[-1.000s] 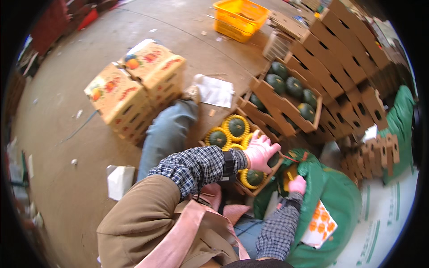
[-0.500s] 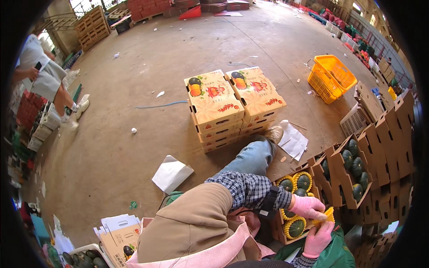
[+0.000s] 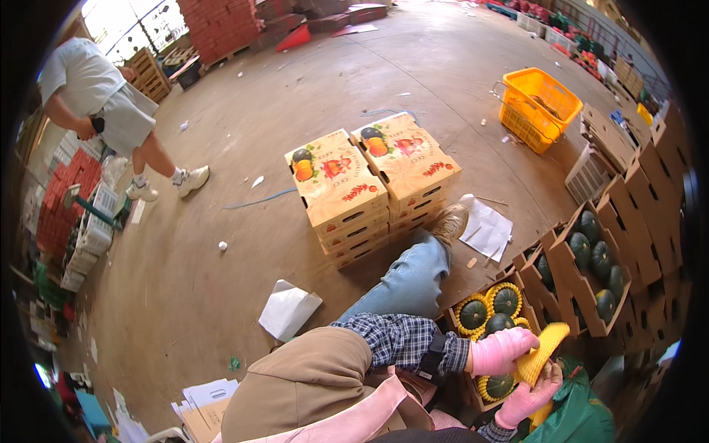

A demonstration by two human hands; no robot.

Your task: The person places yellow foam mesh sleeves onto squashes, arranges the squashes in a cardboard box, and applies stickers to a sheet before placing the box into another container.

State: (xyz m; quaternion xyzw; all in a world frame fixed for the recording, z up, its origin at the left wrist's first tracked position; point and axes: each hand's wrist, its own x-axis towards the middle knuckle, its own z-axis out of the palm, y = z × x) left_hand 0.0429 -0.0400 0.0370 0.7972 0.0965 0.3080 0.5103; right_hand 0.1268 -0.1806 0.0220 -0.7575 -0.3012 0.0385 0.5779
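A flattened yellow foam net sleeve [image 3: 546, 350] is stretched between my hands at the lower right. My left hand [image 3: 502, 351], in a pink glove, is closed on its edge. Below it, my right hand [image 3: 529, 402], also pink-gloved with bare fingertips, pinches its lower end. Beneath my left forearm stands an open cardboard box holding dark green squashes; a squash [image 3: 472, 314] at its far end sits in a yellow net. My left arm hides the box's middle. A green bag [image 3: 572, 417] lies beside my right hand, with more yellow foam next to it.
Open cartons of bare squashes [image 3: 600, 258] are stacked at the right. Closed printed cartons [image 3: 336, 181] stand ahead, beyond my foot. A yellow basket [image 3: 539, 111] sits at the far right. A person [image 3: 111, 100] walks at the left. White paper [image 3: 289, 310] lies on the floor.
The yellow foam sleeve, small and bunched before, now extends up between my hands. My right hand has turned, showing its fingertips. The person at the left has come further into view.
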